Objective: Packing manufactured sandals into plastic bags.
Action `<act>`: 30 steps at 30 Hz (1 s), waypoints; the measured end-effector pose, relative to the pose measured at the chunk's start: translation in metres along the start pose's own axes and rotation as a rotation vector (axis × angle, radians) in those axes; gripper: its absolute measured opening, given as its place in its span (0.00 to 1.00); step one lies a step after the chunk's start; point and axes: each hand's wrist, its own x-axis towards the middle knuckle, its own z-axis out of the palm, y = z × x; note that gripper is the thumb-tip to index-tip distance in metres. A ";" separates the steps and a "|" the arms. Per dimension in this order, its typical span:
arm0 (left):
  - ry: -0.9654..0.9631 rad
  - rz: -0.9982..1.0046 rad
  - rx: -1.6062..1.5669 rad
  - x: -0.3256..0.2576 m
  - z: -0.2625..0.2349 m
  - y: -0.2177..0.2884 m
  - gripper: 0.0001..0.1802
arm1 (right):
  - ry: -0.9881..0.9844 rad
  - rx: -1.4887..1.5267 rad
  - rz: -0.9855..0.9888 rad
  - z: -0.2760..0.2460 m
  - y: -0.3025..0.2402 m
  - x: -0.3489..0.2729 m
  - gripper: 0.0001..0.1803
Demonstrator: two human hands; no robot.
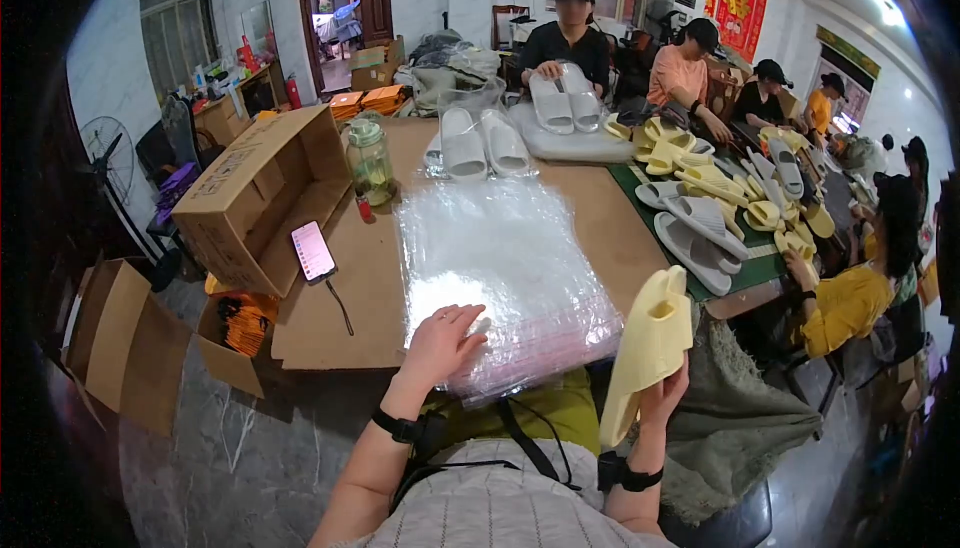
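Note:
My left hand [443, 342] lies on a stack of clear plastic bags [490, 258], its fingers stretched out over the near left part. Pinkish strips run along the bags' near edge. In my right hand [665, 396] is a pale yellow slide sandal [645, 353], held upright beside the table's near right edge; the fingers are partly hidden behind it. At the far end of the bags stands a pair of light grey slides [485, 143], partly wrapped in clear plastic. Across the table a person holds another pair of whitish slides [565, 98].
On the left of the table are an open cardboard box [235, 183], a phone [313, 250] with a strap and a glass jar [370, 163] of greenish contents. Yellow and grey slides [715, 183] are heaped on a green mat at right. Several people work along that side.

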 end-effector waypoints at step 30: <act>0.099 -0.098 -0.232 0.011 -0.007 0.008 0.16 | -0.698 -0.342 -0.062 0.051 -0.088 -0.024 0.23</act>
